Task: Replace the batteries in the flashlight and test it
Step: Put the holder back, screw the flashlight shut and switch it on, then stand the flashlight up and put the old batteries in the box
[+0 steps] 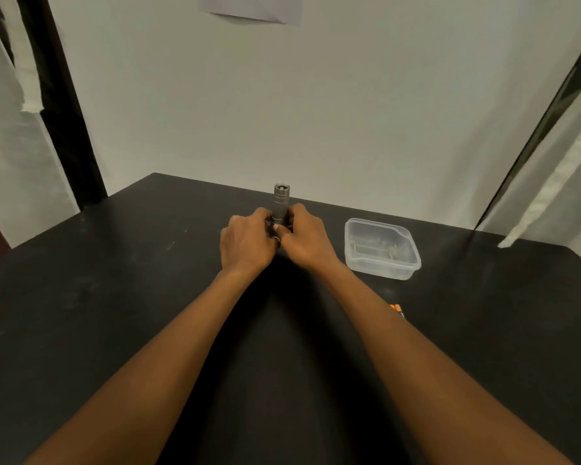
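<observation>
I'm seeing a black matte table point(114, 313) with a clear plastic tub point(413, 263) sitting at right. The left hand point(247, 241) and right hand point(307, 238) are both gripping the upright grey ribbed metal flashlight point(280, 203) mid-table. Orange-tipped batteries point(397, 309) are lying loose by the right forearm; I'm judging the swap unfinished and the test pending.

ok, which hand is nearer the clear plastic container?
Right. The right hand grips the flashlight left of the clear plastic container, apart from it; the left hand grips the flashlight's far side.

One flashlight point(280, 203). One clear plastic container point(383, 268). One table point(114, 297). Two batteries point(397, 309) showing, partly hidden. One paper sheet point(252, 6).
</observation>
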Demonstrator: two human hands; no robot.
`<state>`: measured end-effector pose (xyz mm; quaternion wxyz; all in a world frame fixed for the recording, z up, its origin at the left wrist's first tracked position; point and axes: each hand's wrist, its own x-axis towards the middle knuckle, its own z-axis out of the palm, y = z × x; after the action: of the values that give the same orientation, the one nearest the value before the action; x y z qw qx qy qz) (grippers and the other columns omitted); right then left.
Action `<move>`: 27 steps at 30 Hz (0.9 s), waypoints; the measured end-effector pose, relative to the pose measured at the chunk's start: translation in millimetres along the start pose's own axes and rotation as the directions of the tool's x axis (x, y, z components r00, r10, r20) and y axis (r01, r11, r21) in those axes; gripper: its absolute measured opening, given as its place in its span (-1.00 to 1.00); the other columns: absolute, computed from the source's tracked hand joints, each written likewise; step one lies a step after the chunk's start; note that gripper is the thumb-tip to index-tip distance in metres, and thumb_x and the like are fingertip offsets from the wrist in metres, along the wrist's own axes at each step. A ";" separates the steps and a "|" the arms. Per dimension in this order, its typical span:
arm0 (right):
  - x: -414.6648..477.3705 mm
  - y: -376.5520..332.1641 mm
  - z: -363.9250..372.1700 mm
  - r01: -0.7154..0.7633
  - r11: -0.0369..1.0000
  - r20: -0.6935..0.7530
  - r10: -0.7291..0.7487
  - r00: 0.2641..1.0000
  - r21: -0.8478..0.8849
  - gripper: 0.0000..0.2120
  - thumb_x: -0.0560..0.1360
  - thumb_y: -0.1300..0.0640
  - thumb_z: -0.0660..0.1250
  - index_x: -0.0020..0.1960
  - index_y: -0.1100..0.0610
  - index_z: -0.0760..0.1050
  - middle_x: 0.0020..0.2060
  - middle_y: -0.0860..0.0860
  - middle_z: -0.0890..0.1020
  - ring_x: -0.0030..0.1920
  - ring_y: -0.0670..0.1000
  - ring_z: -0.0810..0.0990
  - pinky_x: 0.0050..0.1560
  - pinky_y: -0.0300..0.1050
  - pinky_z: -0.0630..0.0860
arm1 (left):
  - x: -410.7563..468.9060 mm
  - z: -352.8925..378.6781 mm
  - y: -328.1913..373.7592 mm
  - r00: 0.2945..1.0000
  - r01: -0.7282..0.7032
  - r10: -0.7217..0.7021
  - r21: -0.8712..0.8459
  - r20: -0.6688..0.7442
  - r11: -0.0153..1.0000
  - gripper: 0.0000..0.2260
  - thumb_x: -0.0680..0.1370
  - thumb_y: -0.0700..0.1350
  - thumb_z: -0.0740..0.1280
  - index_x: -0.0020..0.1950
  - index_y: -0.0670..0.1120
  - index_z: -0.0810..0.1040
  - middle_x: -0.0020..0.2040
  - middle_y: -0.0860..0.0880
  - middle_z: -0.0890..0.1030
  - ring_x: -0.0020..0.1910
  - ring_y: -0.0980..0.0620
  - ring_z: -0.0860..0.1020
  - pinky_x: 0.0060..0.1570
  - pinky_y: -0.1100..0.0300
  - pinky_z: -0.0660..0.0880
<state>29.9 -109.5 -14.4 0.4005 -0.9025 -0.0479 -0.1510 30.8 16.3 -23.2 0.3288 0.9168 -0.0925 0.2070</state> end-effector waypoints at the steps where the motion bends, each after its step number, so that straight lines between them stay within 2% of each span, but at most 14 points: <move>1: 7.8 1.0 3.9 0.005 1.000 0.004 -0.005 1.000 0.007 -0.84 0.60 0.18 0.35 0.16 0.16 0.46 0.05 0.07 0.66 0.01 0.05 0.64 0.02 -0.04 0.57 | 7.7 1.8 -4.3 1.000 0.002 -0.002 0.018 0.003 1.000 -0.72 0.55 -0.09 0.37 0.26 -0.05 0.58 -0.01 -0.14 0.69 0.04 -0.21 0.61 0.03 -0.10 0.57; 8: 36.4 12.5 24.3 0.012 1.000 0.013 -0.013 1.000 0.027 -0.83 0.59 0.19 0.34 0.17 0.17 0.46 0.02 0.06 0.65 -0.02 0.02 0.63 0.00 -0.05 0.57 | 33.6 17.7 -26.1 0.999 0.024 -0.024 0.013 0.036 1.000 -0.73 0.58 -0.12 0.32 0.28 -0.09 0.55 0.04 -0.13 0.69 0.09 -0.21 0.59 0.05 -0.14 0.57; 12: 38.0 19.9 30.9 0.015 1.000 0.025 -0.016 1.000 0.024 -0.81 0.59 0.20 0.34 0.19 0.15 0.46 0.04 0.05 0.65 0.00 0.01 0.63 -0.01 -0.09 0.55 | 34.9 23.7 -33.4 0.999 0.018 -0.020 0.048 0.036 0.999 -0.73 0.57 -0.11 0.32 0.28 -0.08 0.55 0.01 -0.13 0.69 0.08 -0.21 0.59 0.03 -0.09 0.56; 17: 35.6 22.1 32.3 0.004 0.999 0.009 -0.004 1.000 0.045 -0.75 0.58 0.18 0.36 0.24 0.15 0.45 0.09 0.04 0.65 0.06 0.01 0.63 0.07 -0.07 0.57 | 33.6 22.9 -34.5 0.999 0.014 -0.018 0.072 0.043 0.997 -0.69 0.55 -0.11 0.35 0.30 -0.10 0.54 0.04 -0.13 0.69 0.11 -0.20 0.59 0.04 -0.08 0.55; 21: 24.7 20.7 22.5 0.015 1.000 -0.007 -0.015 1.000 0.006 -0.62 0.57 0.08 0.41 0.32 0.16 0.41 0.06 0.00 0.61 0.05 -0.01 0.61 0.08 -0.07 0.57 | 27.1 14.4 -27.9 1.000 0.007 -0.009 0.083 0.023 0.997 -0.64 0.49 -0.09 0.43 0.27 -0.10 0.55 0.13 -0.09 0.69 0.19 -0.17 0.58 0.11 -0.08 0.54; 23: 15.6 19.8 16.8 0.000 1.000 -0.023 0.000 1.000 -0.006 -0.56 0.58 0.04 0.41 0.37 0.18 0.40 0.13 0.05 0.60 0.10 0.02 0.61 0.15 -0.02 0.57 | 21.1 7.9 -22.1 1.000 0.014 -0.015 0.081 0.013 0.997 -0.61 0.47 -0.04 0.46 0.26 -0.10 0.55 0.16 -0.08 0.67 0.22 -0.18 0.55 0.13 -0.08 0.51; 27: -10.2 15.0 0.0 -0.026 1.000 -0.053 0.025 0.998 -0.013 -0.60 0.59 0.04 0.39 0.36 0.17 0.43 0.17 0.06 0.60 0.12 0.03 0.62 0.18 -0.03 0.58 | -3.6 -2.7 -2.9 0.999 0.030 -0.030 0.060 -0.016 0.998 -0.61 0.48 0.02 0.48 0.25 -0.08 0.55 0.14 -0.06 0.67 0.27 -0.17 0.49 0.19 -0.06 0.46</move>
<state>23.4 -119.3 -28.2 0.3972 -0.9015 -0.0249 -0.1699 27.6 20.3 -24.6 0.3051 0.9258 -0.0700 0.2118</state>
